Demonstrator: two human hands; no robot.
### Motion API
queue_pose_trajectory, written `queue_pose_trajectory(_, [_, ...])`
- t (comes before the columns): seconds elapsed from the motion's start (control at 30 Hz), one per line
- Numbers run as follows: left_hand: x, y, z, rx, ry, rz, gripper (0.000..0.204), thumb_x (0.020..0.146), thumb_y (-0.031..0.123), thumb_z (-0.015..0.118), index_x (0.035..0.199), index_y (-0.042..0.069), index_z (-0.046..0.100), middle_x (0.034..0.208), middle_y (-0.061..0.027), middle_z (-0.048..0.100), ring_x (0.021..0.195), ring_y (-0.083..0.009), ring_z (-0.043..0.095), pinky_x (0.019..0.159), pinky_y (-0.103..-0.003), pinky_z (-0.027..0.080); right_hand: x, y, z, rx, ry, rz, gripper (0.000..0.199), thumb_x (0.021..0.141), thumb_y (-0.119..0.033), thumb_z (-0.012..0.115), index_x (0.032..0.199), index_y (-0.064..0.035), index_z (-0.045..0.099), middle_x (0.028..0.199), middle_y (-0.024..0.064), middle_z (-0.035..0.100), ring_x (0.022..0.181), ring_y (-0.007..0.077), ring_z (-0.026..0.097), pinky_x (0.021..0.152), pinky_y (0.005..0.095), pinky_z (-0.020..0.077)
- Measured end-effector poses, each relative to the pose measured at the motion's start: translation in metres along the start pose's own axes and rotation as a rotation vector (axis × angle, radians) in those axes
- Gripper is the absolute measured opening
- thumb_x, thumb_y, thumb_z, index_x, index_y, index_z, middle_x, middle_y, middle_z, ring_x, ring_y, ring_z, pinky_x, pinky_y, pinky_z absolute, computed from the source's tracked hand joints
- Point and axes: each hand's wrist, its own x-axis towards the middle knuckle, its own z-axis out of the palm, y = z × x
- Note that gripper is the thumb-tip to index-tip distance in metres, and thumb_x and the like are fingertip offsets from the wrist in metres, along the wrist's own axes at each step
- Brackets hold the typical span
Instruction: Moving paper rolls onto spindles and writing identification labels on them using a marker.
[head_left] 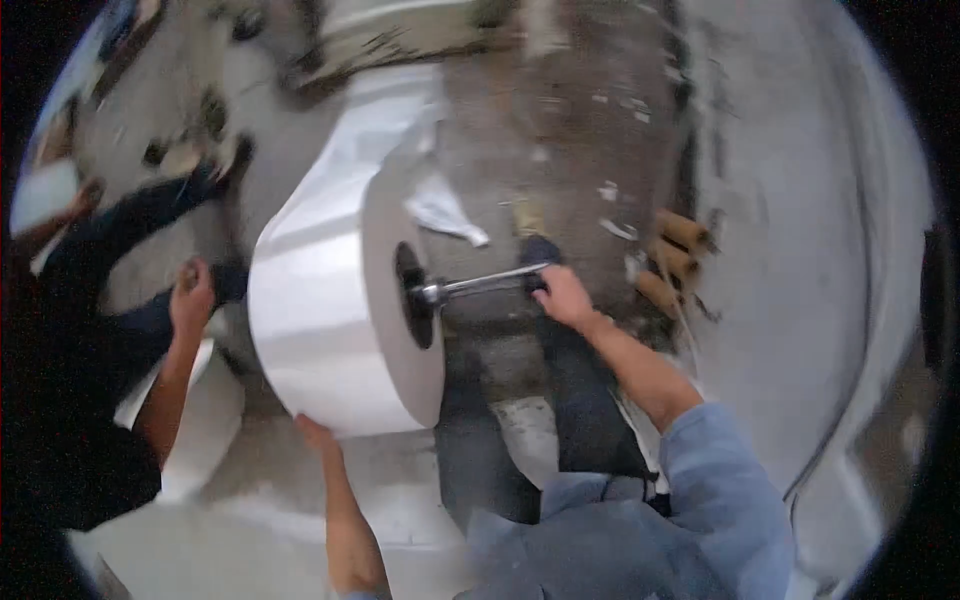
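A large white roll (310, 300), paper or film by its look, hangs in front of me with a loose sheet trailing from its top to the far side. A shiny metal shaft (490, 279) comes out of the dark hub (416, 295) on its right side. My right hand (565, 297) is closed around the free end of this shaft. Against the roll's lower left edge, my left hand (316, 433) supports it from below, its fingers partly hidden by the roll. Motion blurs the picture somewhat.
On the left a person in dark clothes stands close, one hand (192, 295) near the roll. Another white roll (210, 425) lies below that arm. Brown cardboard tubes (677, 262) are stacked on the right, beside a pale surface (780, 250). White scraps (618, 230) litter the floor.
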Motion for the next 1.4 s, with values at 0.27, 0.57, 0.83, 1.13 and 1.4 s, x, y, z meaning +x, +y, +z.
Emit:
queue_pose_trajectory(0.27, [-0.069, 0.098, 0.007, 0.889, -0.154, 0.484, 0.057, 0.099, 0.036, 0.038, 0.137, -0.006, 0.036, 0.145, -0.0285, 0.030, 0.136, -0.0375, 0.029, 0.112, -0.050, 0.023, -0.224, 0.027, -0.077, 0.339, 0.351, 0.168, 0.044, 0.084, -0.035, 0.063, 0.114, -0.0028, 0.059, 0.105, 0.0164, 0.065, 0.095, 0.0316, 0.064, 0.085, 0.0399, 0.0495])
queue_pose_trajectory(0.57, [-0.121, 0.137, 0.133, 1.418, 0.266, 0.801, 0.060, 0.095, 0.036, 0.046, 0.133, -0.010, 0.038, 0.133, -0.0360, 0.040, 0.115, -0.0471, 0.047, 0.104, -0.047, 0.033, -0.355, 0.134, -0.279, 0.221, 1.026, 0.321, 0.022, 0.087, -0.014, 0.065, 0.106, -0.0046, 0.062, 0.092, 0.0060, 0.066, 0.081, 0.0129, 0.063, 0.069, 0.0257, 0.0498])
queue_pose_trajectory(0.83, [0.000, 0.539, 0.522, 1.220, -0.752, 1.808, 0.041, 0.090, 0.020, 0.049, 0.125, 0.000, 0.048, 0.135, -0.0260, 0.044, 0.118, -0.0356, 0.048, 0.097, -0.043, 0.041, -0.527, 0.205, -0.445, -0.194, 1.663, 0.533, 0.025, 0.087, -0.012, 0.061, 0.110, -0.0031, 0.060, 0.101, 0.0117, 0.064, 0.088, 0.0194, 0.062, 0.071, 0.0294, 0.0507])
queue_pose_trajectory(1.13, [-0.162, 0.053, 0.077, 1.588, -0.628, 0.540, 0.081, 0.097, 0.041, 0.046, 0.140, -0.017, 0.009, 0.148, -0.0366, 0.010, 0.141, -0.0427, 0.006, 0.116, -0.045, 0.007, -0.555, 0.324, -0.545, -0.405, 1.107, 0.667, 0.045, 0.082, -0.014, 0.052, 0.127, -0.0068, 0.054, 0.121, 0.0149, 0.061, 0.110, 0.0258, 0.060, 0.092, 0.0352, 0.0465])
queue_pose_trajectory(1.4, [-0.242, 0.091, 0.078, 0.910, -0.446, 0.438, 0.091, 0.092, 0.047, 0.050, 0.137, -0.022, 0.009, 0.144, -0.0433, 0.003, 0.139, -0.0502, 0.004, 0.116, -0.045, 0.012, -0.537, 0.349, -0.540, -0.360, 1.184, 0.417, 0.039, 0.094, -0.025, 0.052, 0.123, 0.0003, 0.052, 0.112, 0.0135, 0.062, 0.102, 0.0232, 0.059, 0.090, 0.0331, 0.0441])
